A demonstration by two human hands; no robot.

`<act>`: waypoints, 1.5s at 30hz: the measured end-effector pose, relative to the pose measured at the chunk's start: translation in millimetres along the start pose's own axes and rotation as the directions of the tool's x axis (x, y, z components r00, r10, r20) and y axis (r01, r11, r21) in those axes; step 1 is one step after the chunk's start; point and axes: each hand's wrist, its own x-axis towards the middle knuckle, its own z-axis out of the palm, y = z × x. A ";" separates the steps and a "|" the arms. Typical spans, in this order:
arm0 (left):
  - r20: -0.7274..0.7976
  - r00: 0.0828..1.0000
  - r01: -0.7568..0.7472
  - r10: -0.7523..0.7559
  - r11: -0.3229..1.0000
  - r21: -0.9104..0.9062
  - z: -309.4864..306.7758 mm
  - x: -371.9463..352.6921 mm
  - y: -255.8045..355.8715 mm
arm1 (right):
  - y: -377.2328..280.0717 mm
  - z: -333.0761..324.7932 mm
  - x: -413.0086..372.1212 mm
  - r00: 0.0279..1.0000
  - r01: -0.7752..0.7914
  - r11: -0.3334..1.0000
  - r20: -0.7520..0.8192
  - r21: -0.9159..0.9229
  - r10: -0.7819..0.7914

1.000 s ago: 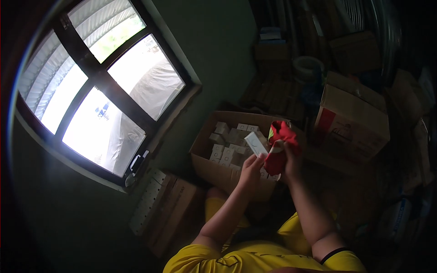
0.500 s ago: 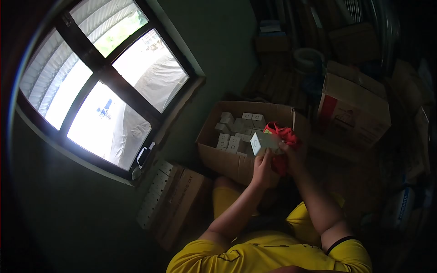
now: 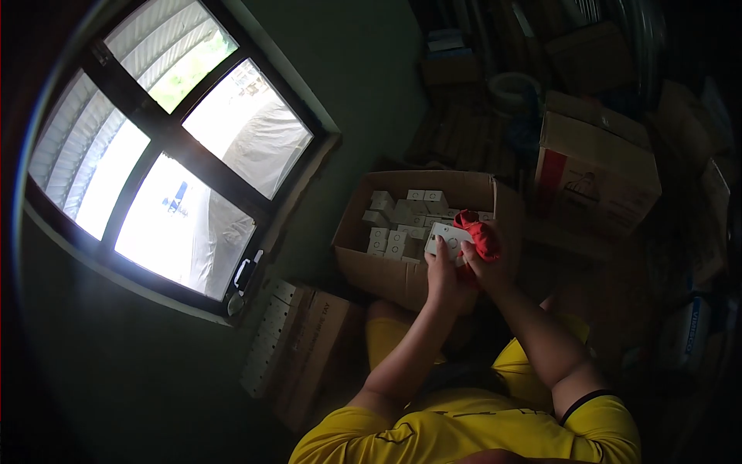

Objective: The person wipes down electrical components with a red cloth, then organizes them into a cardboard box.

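My left hand grips a small white box from below, held over the near edge of an open cardboard carton. My right hand holds a bunched red cloth pressed against the right side of that white box. The carton holds several more small white boxes packed in rows. Both hands are close together, just above the carton's front right corner.
A barred window fills the left side, with a green wall beneath it. A flat cardboard pack leans by the wall below the window. A larger closed carton stands at the right, with more boxes and clutter behind in the dark.
The white box has turned in my left hand and dropped lower toward the carton. The red cloth, hanging loose a second ago, is now bunched against the box.
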 end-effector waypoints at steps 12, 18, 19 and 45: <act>0.207 0.969 -0.221 0.138 0.858 0.463 -20.6 4.1 -25.0 | 27.3 -17.5 15.7 0.859 -0.503 0.722 0.366 0.475 0.357; 0.165 0.956 -0.287 0.244 0.896 0.338 -19.4 22.2 30.8 | 14.9 11.0 -11.7 0.929 -0.191 0.940 0.361 0.281 0.081; 0.218 0.945 -0.319 0.245 0.846 0.427 -22.6 23.6 31.3 | 15.1 8.7 -10.8 0.940 -0.172 0.952 0.330 0.253 0.082; 0.412 0.911 -0.379 -0.016 0.363 0.851 -26.0 9.5 43.3 | 12.9 -24.3 21.5 0.781 -0.235 0.960 0.618 0.154 0.092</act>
